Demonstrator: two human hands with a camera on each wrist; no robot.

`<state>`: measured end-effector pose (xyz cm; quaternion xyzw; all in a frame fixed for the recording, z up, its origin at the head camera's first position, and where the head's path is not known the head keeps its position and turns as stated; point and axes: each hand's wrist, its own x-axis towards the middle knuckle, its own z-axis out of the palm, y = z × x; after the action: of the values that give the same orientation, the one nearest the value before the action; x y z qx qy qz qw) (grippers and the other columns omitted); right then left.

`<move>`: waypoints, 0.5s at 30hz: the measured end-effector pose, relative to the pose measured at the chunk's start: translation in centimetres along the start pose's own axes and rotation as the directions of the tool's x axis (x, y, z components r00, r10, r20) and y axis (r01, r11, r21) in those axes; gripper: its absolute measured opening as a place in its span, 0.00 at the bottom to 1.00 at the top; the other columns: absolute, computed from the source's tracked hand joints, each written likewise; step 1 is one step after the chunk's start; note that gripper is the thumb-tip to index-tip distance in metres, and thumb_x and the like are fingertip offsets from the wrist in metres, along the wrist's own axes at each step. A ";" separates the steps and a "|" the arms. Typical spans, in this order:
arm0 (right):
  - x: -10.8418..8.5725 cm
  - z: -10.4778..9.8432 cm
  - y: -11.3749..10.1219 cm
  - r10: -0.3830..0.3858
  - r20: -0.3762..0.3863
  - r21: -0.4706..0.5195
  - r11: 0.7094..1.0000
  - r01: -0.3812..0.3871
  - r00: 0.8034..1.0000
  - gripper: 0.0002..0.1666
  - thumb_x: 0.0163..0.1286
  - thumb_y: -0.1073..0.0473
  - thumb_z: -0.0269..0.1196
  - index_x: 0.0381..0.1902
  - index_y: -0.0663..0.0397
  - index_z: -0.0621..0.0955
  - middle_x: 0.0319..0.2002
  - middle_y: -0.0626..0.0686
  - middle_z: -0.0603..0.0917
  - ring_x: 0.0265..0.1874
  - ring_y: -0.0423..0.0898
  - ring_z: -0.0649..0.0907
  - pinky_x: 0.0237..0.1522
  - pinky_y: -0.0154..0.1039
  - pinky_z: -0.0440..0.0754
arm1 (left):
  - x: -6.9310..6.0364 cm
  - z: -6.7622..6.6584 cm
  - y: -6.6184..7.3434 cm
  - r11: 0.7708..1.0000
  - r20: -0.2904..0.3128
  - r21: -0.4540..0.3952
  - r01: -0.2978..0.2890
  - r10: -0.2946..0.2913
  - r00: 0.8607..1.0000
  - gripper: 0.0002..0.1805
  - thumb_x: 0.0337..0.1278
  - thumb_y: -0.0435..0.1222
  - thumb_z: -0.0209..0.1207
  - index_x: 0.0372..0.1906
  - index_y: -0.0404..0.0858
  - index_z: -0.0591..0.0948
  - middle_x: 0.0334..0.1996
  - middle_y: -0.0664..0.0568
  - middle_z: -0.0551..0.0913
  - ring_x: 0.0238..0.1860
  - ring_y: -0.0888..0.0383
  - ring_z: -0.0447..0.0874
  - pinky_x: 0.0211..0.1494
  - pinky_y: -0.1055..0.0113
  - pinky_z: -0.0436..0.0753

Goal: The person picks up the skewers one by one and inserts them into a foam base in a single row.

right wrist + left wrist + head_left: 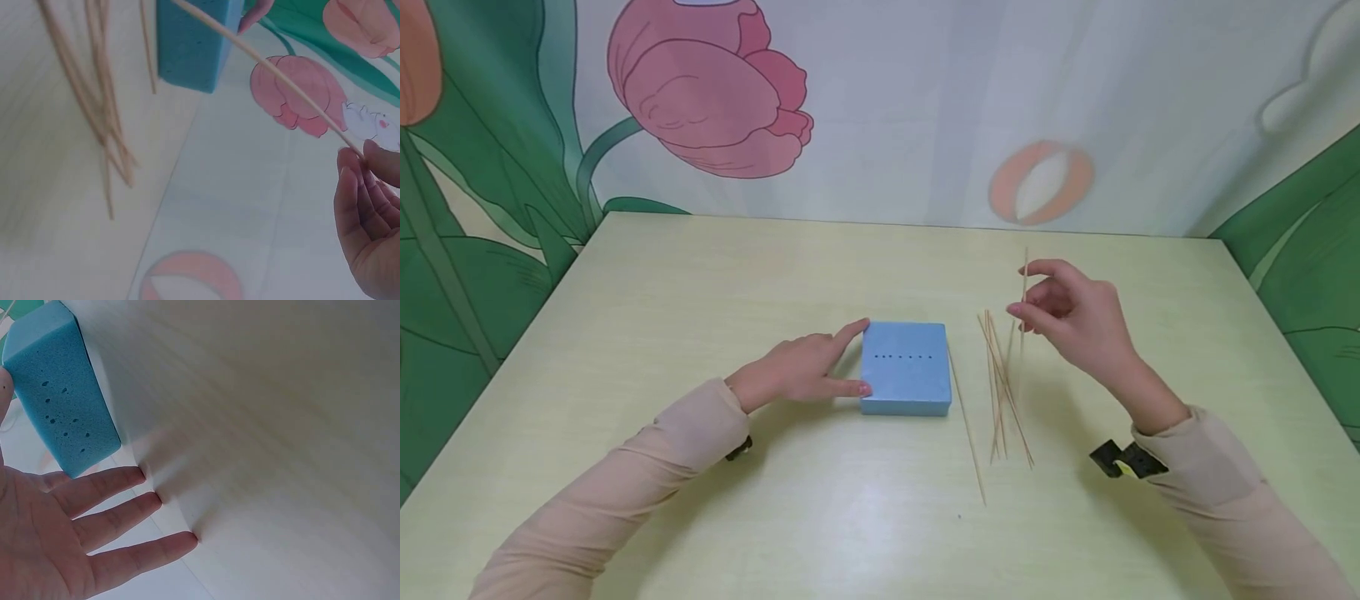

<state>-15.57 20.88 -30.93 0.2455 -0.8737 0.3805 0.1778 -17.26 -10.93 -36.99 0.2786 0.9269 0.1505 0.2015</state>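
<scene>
A blue foam block [906, 383] with a row of small holes across its top lies on the table. My left hand [797, 367] is at its left side, straight thumb and index finger touching the near and far left corners. The other fingers [119, 519] are spread against the tabletop in the left wrist view. Right of the block, my right hand [1071, 312] pinches a thin wooden stick [275, 70] near one end, between thumb and fingertips. Held upright above the table, this stick is beside several loose sticks [997, 375] lying crossed.
One more stick [967, 425] lies alone along the block's right side. The pale wooden table [737, 267] ends at a curtain [887, 125] printed with flowers and leaves. A tiny dark speck [958, 517] is near the front.
</scene>
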 end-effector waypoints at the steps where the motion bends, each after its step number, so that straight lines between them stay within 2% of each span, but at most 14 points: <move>1: 0.1 0.1 -0.3 -0.008 -0.015 -0.002 1.000 0.008 1.000 0.20 0.51 0.70 0.68 0.43 0.65 0.76 0.23 0.53 0.83 0.17 0.31 0.79 0.23 0.24 0.74 | 0.0 0.0 0.0 1.000 0.000 0.000 0.000 0.000 1.000 0.52 0.48 0.66 0.52 0.72 0.48 0.43 0.34 0.54 0.78 0.48 0.52 0.75 0.33 0.60 0.75; 8: 0.8 0.5 -2.1 -0.061 -0.097 0.011 0.998 0.062 0.993 0.14 0.49 0.71 0.69 0.34 0.66 0.78 0.21 0.53 0.83 0.18 0.28 0.78 0.21 0.23 0.72 | 0.0 0.0 -0.1 1.000 0.003 0.005 0.012 -0.012 1.000 0.53 0.47 0.66 0.52 0.72 0.48 0.42 0.29 0.57 0.76 0.49 0.53 0.75 0.34 0.59 0.75; 15: 1.5 1.0 -3.7 -0.145 -0.171 0.091 0.983 0.162 0.975 0.08 0.49 0.76 0.67 0.27 0.68 0.78 0.22 0.55 0.84 0.20 0.30 0.79 0.26 0.24 0.75 | 0.0 -0.1 0.0 1.000 -0.003 -0.006 0.001 -0.001 1.000 0.52 0.47 0.66 0.51 0.72 0.48 0.43 0.41 0.51 0.79 0.53 0.51 0.73 0.39 0.56 0.76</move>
<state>-14.86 17.50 -28.75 0.2893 -0.8135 0.4296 0.2645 -17.28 -10.95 -36.91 0.2770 0.9269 0.1538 0.2010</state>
